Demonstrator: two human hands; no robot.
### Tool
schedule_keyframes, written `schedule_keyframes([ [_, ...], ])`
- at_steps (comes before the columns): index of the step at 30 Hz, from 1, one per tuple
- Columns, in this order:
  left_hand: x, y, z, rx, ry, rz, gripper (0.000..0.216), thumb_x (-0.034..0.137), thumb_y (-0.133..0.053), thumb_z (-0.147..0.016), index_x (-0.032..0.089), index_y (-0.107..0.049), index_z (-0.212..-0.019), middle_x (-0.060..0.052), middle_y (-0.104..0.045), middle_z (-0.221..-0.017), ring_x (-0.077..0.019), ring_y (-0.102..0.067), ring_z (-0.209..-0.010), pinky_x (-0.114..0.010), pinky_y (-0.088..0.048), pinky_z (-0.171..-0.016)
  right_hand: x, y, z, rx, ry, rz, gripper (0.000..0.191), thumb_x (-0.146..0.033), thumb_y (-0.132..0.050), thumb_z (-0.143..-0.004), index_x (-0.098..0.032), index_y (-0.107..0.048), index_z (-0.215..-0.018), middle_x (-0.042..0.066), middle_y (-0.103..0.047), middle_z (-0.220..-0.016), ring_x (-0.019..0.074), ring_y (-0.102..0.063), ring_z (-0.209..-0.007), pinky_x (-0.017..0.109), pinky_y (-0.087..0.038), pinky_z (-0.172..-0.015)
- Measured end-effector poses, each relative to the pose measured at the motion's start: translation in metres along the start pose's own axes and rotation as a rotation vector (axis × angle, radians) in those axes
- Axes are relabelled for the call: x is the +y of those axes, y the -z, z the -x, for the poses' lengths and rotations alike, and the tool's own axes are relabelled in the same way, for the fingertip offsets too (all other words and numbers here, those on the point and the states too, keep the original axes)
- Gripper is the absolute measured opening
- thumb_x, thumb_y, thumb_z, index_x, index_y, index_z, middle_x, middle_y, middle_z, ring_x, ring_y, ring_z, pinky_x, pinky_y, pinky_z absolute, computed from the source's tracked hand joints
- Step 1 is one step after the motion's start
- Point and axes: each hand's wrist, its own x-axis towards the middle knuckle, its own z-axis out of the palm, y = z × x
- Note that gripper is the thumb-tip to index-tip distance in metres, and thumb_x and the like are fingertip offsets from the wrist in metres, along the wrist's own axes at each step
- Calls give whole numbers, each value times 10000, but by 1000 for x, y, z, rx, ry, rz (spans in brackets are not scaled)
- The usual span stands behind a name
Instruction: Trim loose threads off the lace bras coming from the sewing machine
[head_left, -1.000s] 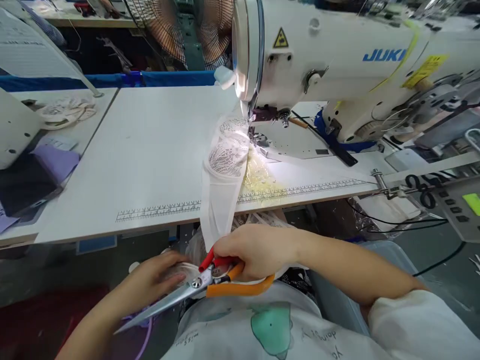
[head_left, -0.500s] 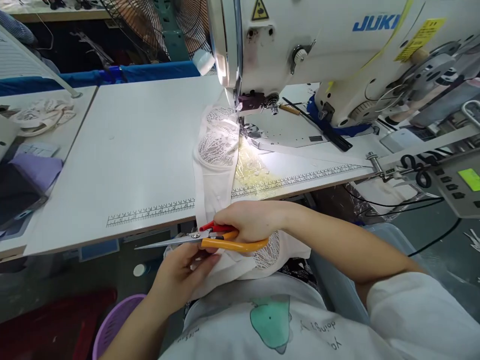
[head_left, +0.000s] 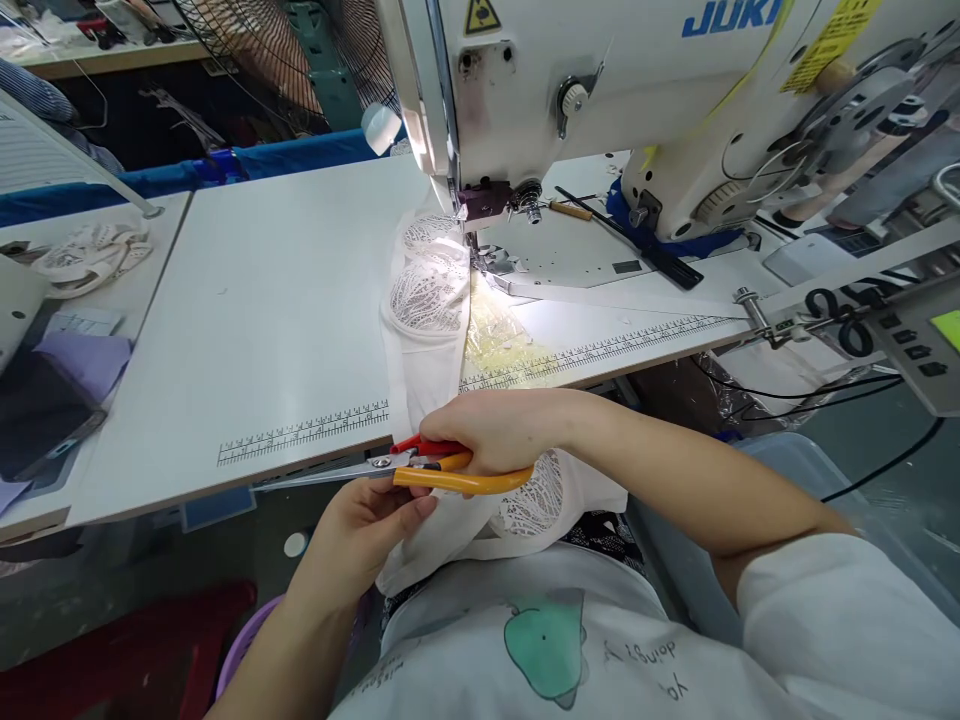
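Note:
A white lace bra (head_left: 427, 300) runs from under the sewing machine's needle area down over the table's front edge and into my lap. My right hand (head_left: 499, 430) is closed around scissors (head_left: 465, 483) with orange and red handles; their blades point left, just past the table edge. Below them my left hand (head_left: 367, 530) pinches the white fabric between thumb and fingers, close under the scissors' pivot. A second lace cup (head_left: 536, 500) lies across my lap, beneath my right wrist.
The JUKI sewing machine (head_left: 570, 100) stands over the white table (head_left: 285, 300), which has a printed ruler (head_left: 304, 432). A black tool (head_left: 660, 262) lies right of the needle. White straps (head_left: 94, 258) and a dark phone-like object (head_left: 49, 410) lie at left. A clear bin (head_left: 795, 500) stands at right.
The camera view has shifted slightly, so the machine appears farther left and higher. Both hands keep their grips; the scissors' blades now sit nearer the table edge.

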Motion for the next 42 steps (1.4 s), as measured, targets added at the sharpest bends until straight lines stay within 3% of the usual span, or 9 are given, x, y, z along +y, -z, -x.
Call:
schedule_keyframes([
  [6, 3, -3, -1, 30, 43, 1, 273, 383, -766, -577, 184, -716, -757, -60, -710, -751, -252, -641, -795, -366, -534, -751, 0, 3, 0, -50, 6, 7, 193, -176, -527, -741, -200, -350, -667, -15, -482, -667, 118, -412, -563, 250, -289, -468],
  [17, -2, -5, 4, 190, 83, -50, 322, 384, -792, -526, 173, -705, -754, -51, -705, -769, -272, -623, -863, -329, -521, -733, -3, 0, -3, -20, 69, 43, 201, -191, -522, -744, -195, -341, -655, -15, -478, -652, 109, -421, -552, 238, -311, -465],
  [21, -1, -5, 4, 107, 1, -52, 288, 357, -741, -600, 204, -690, -838, -36, -687, -926, -246, -604, -911, -303, -503, -773, -4, -4, -5, 34, 51, 46, 148, -132, -517, -720, -186, -380, -705, 5, -517, -711, 123, -459, -604, 237, -332, -496],
  [24, -1, 0, 2, 44, -4, -184, 245, 307, -740, -592, 193, -690, -804, -47, -689, -857, -251, -606, -835, -314, -512, -707, -6, -8, -4, 55, 28, 58, 133, -126, -521, -697, -182, -402, -713, 8, -529, -703, 132, -464, -605, 241, -330, -497],
  [27, -3, 2, 3, 53, 34, -153, 150, 294, -730, -609, 178, -680, -691, -35, -671, -725, -218, -591, -738, -292, -493, -667, -10, -20, 3, 197, -37, -31, 135, -104, -519, -676, -179, -427, -740, 4, -539, -719, 131, -480, -627, 231, -340, -521],
  [31, -6, 1, 5, 23, 37, 174, 199, 348, -732, -626, 173, -647, -667, 2, -610, -664, -131, -531, -621, -211, -431, -576, -13, -50, 27, 626, -177, -382, 201, -223, -541, -735, -186, -408, -881, -4, -507, -773, 105, -448, -600, 211, -349, -517],
  [32, -7, 2, 6, 20, 42, 231, 212, 352, -741, -619, 172, -640, -667, 11, -595, -650, -113, -511, -598, -194, -412, -557, -13, -58, 34, 623, -170, -426, 227, -288, -555, -731, -189, -392, -855, -7, -484, -761, 103, -424, -580, 216, -348, -508],
  [37, -10, 5, 9, 29, 82, 343, 239, 343, -771, -578, 157, -632, -638, 20, -578, -621, -90, -484, -582, -174, -382, -560, 1, -93, 63, 248, -187, -281, 379, -486, -553, -706, -205, -306, -648, -34, -378, -631, 107, -307, -543, 235, -248, -491],
  [42, -10, 5, 11, 25, 92, 338, 227, 335, -759, -585, 150, -636, -635, 13, -582, -628, -97, -483, -577, -183, -369, -548, 10, -109, 63, 151, -296, -254, 438, -594, -480, -733, -204, -303, -646, -35, -382, -613, 107, -301, -536, 232, -228, -492],
])
